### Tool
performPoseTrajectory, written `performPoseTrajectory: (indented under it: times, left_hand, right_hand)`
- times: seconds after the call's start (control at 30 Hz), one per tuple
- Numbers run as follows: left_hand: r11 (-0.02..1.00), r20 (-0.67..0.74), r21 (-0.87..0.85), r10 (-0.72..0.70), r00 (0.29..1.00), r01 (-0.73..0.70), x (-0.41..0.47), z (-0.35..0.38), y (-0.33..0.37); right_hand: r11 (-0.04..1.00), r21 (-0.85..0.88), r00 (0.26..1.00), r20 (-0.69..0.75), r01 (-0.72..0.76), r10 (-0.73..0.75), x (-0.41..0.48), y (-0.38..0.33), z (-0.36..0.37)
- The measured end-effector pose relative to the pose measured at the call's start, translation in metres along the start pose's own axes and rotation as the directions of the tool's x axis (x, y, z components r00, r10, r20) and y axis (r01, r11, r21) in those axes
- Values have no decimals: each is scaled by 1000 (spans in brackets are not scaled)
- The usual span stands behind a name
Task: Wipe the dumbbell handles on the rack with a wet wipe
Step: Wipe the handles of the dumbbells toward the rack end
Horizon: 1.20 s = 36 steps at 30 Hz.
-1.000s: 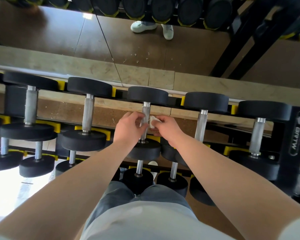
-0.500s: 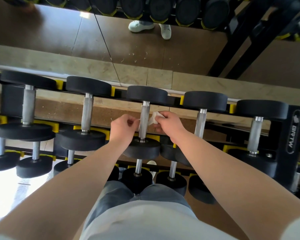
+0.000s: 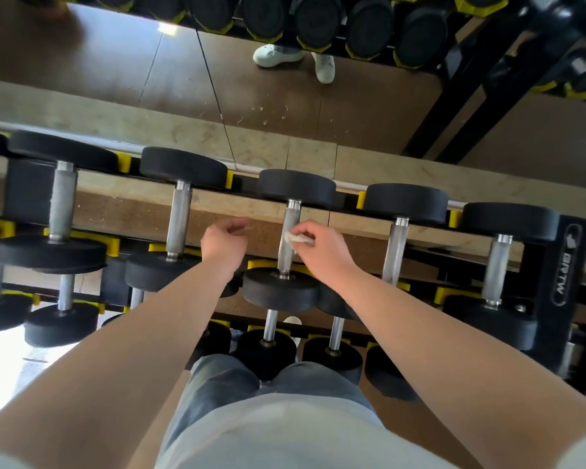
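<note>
A crumpled white wet wipe [image 3: 295, 238] is pinched between the curled fingers and thumb of the right hand [image 3: 322, 247] and is held against the right side of the steel dumbbell handle [image 3: 286, 258] in the middle of the black rack's [image 3: 567, 275] top tier. The left hand [image 3: 224, 243] is held just left of that handle, apart from it, with fingers loosely curled and nothing gripped.

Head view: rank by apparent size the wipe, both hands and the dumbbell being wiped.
1. dumbbell
2. right hand and left hand: look alike, not ranked
3. wipe, partly hidden by the right hand's fingers
</note>
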<state>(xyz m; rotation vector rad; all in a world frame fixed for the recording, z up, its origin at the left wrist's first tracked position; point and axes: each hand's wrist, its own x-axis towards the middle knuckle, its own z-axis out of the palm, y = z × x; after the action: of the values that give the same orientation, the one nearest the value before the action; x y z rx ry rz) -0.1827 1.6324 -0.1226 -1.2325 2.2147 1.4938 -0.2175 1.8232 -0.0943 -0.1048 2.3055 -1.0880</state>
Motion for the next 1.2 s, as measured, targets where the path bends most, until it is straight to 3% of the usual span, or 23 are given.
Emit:
performPoseTrajectory:
  times: [0.2, 0.27, 0.37, 0.43, 0.67, 0.77, 0.93, 1.1, 1.2]
  left_hand:
    - [999, 62, -46, 19, 998, -16, -4, -6, -3]
    - [997, 80, -76, 17, 997, -11, -2, -9, -7]
    - [997, 114, -75, 34, 993, -25, -1, -14, -9]
    - [997, 136, -66, 39, 990, -30, 0, -17, -10]
    - [995, 239, 57, 70, 969, -86, 3, -25, -5]
    - [994, 269, 50, 79, 960, -96, 7, -30, -4]
    - [993, 327, 45, 89, 941, -109, 18, -33, -5]
    - [969, 413, 170, 98, 905, -182, 27, -34, -5]
    - [973, 418, 151, 97, 903, -174, 27, -34, -4]
  right_hand:
    - [964, -261, 976, 218, 60, -2, -3, -9, 10]
    - [973, -223, 988, 154, 50, -15, -2, -15, 7]
    - [990, -137, 995, -87, 40, -52, 2, -26, 5]
    - [984, -169, 982, -171, 51, -81, 2, -28, 8]
    - [893, -448, 982, 148, -39, 117, -19, -26, 36]
    - [908, -412, 986, 106, -77, 132, -22, -34, 37]
    - [973, -152, 976, -160, -171, 147, -15, -42, 42]
    - [977, -80, 956, -237, -196, 173, -11, -44, 43]
    - [979, -74, 947, -279, -189, 162, -9, -41, 44]
